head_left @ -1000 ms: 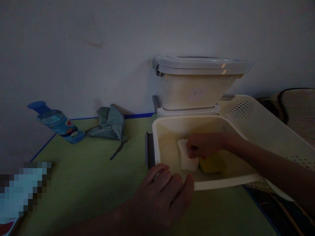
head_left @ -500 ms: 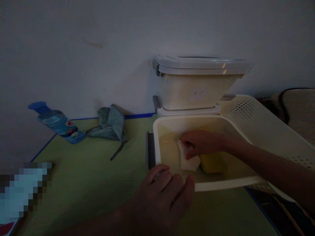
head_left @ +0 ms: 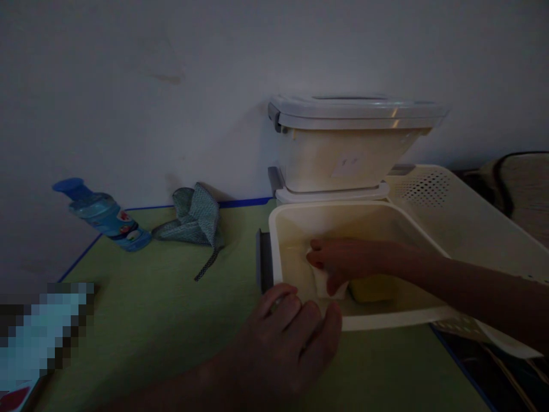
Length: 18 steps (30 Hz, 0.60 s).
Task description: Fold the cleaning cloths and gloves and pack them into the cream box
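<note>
A cream-white plastic bin (head_left: 386,320) with a grey side latch stands on the table in front of me. My left hand (head_left: 291,337) is closed over its near left rim, fingers curled at the corner. Inside the bin, my right hand (head_left: 360,260) grips a pale, block-shaped piece (head_left: 328,286), fingers over its far left edge and thumb on the near side. My hand covers much of that piece, so its exact kind does not show. Beside it on the bin's floor lies a yellow block-like piece (head_left: 373,289), partly under my wrist.
Behind the bin stands a lidded, labelled container (head_left: 343,160) against the wall. A white perforated basket (head_left: 467,217) lies to the right. On the green table (head_left: 171,320) are a crumpled patterned cloth (head_left: 199,214), a blue bottle (head_left: 109,217) and a blurred-out object (head_left: 47,332).
My right hand has shifted slightly toward me over the pale piece, its thumb lower and covering more of it. The left hand keeps its place on the rim. The view has moved slightly.
</note>
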### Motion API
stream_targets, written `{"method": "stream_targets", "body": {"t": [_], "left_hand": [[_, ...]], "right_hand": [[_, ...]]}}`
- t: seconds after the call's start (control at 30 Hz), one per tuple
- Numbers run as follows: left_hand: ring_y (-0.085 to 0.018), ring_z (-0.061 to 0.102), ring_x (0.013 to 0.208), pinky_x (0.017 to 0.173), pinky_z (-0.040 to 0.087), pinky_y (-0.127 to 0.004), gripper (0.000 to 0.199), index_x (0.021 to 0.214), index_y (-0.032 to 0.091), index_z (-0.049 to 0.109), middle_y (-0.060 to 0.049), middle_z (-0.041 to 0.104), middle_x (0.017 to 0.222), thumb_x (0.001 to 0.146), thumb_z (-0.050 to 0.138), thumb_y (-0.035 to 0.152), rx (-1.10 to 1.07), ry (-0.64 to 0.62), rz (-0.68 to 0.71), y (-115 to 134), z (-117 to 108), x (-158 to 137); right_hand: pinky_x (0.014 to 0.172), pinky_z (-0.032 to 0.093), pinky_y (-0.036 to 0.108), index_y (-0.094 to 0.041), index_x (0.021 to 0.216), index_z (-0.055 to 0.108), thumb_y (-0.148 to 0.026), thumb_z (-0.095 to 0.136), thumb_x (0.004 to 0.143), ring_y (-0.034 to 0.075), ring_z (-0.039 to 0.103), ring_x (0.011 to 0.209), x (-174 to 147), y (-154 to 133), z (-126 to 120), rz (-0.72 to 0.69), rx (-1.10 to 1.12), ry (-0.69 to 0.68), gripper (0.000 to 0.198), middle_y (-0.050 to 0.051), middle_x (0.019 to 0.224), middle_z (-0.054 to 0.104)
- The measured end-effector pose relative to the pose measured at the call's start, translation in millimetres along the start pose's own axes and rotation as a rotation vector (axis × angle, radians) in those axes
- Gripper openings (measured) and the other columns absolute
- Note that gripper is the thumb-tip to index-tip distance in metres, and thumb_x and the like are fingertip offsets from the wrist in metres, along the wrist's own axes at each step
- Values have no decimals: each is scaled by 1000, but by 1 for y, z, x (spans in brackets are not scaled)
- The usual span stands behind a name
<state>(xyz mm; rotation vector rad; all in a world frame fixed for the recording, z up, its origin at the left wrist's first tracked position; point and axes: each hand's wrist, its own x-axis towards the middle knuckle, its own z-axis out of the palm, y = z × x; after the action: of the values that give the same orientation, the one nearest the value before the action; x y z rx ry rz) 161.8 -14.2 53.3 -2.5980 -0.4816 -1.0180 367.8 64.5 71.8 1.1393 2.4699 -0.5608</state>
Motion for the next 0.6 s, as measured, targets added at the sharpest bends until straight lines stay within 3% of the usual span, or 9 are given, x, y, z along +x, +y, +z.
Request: {"method": "stream_targets", "body": {"t": [0.17,0.37,0.6], "left_hand": [[-12,47,67,76,41,-33,24,106,10,53,-2,57,75,84,44,11,10,-7,12,-1,-1,-1],[-12,47,66,76,41,-32,23,104,10,54,-2,57,74,84,43,9,-4,-1,11,0,-2,0],[-11,49,66,76,41,-32,21,103,10,53,-1,57,73,84,46,12,5,20,3,0,0,0]], "right_hand": [[57,30,23,-17,77,54,-32,74,60,13,45,68,-2,0,-7,-10,26,-8,30,0,80,47],[58,30,22,-14,70,52,-14,73,60,10,42,65,-7,-7,-22,2,150,-14,23,-3,70,46],[55,26,22,-16,68,49,-11,72,54,9,38,60,-3,-5,-13,-6,154,-68,28,-5,66,43]]}}
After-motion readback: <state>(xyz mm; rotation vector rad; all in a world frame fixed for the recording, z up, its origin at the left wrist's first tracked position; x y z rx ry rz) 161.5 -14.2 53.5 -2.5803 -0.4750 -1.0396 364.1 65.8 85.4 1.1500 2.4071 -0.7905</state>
